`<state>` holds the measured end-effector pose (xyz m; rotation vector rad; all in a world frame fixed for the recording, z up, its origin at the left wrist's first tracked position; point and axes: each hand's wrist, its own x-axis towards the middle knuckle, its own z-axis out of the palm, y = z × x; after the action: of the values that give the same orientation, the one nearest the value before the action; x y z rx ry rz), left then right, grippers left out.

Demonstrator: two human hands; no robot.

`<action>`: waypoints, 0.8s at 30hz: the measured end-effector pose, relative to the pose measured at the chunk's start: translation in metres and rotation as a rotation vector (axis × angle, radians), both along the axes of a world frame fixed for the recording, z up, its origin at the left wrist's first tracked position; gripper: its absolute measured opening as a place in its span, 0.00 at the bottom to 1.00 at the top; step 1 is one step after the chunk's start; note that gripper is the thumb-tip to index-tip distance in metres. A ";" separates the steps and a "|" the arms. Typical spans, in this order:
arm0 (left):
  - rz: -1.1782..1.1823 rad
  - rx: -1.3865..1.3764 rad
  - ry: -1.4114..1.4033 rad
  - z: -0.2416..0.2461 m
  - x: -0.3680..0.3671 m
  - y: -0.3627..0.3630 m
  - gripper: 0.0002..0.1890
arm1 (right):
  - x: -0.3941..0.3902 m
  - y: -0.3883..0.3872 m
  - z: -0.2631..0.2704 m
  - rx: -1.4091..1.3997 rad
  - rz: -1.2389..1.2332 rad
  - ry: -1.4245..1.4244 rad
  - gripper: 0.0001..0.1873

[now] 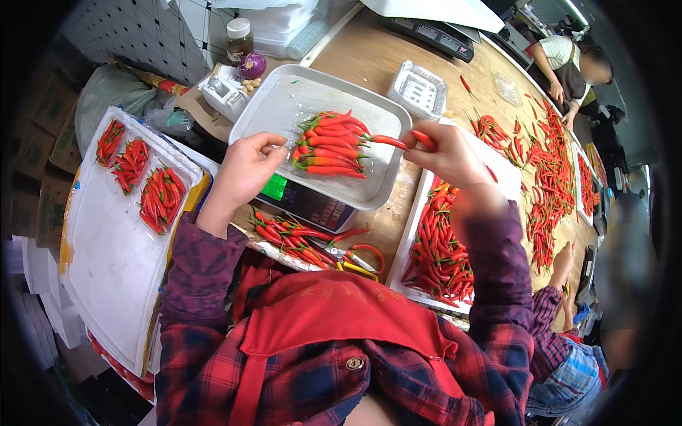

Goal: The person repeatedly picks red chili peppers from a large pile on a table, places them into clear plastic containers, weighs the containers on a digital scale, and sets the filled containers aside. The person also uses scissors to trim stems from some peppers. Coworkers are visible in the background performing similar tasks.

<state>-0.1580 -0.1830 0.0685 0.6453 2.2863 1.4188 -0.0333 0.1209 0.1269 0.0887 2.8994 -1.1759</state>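
My right hand (439,152) pinches red chili peppers (390,141) at the right side of the weighing pan (319,189). One points left to the packed row, another (423,139) lies across my fingers. In the pan, a clear plastic tray (297,118) holds red chilies (333,144) laid side by side. My left hand (256,162) hovers by the tray's left edge, thumb and forefinger slightly apart, with nothing visible between them. Below the pan the digital scale (314,205) shows a lit green display. A white foam box (397,277) of loose chilies (439,245) stands by my right arm.
Loose chilies (290,237) and scissors (362,261) lie at the near table edge. A foam lid (117,239) at left bears filled trays (161,199). An empty clear container (419,89) sits beyond the pan. Co-workers (557,64) stand right, by a chili heap (551,175).
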 end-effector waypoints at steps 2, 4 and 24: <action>0.015 -0.010 0.028 0.001 -0.001 -0.006 0.13 | -0.028 -0.023 -0.009 0.015 0.017 0.037 0.11; 0.034 -0.012 0.042 0.001 -0.002 -0.014 0.13 | -0.043 -0.029 -0.022 0.001 0.026 0.111 0.12; -0.088 -0.175 -0.032 0.008 -0.002 -0.002 0.14 | -0.088 -0.004 -0.049 0.217 -0.071 -0.032 0.15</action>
<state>-0.1603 -0.1848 0.0764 0.6550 2.2948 1.1648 -0.1209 0.1172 0.0776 0.2110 3.0073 -0.8545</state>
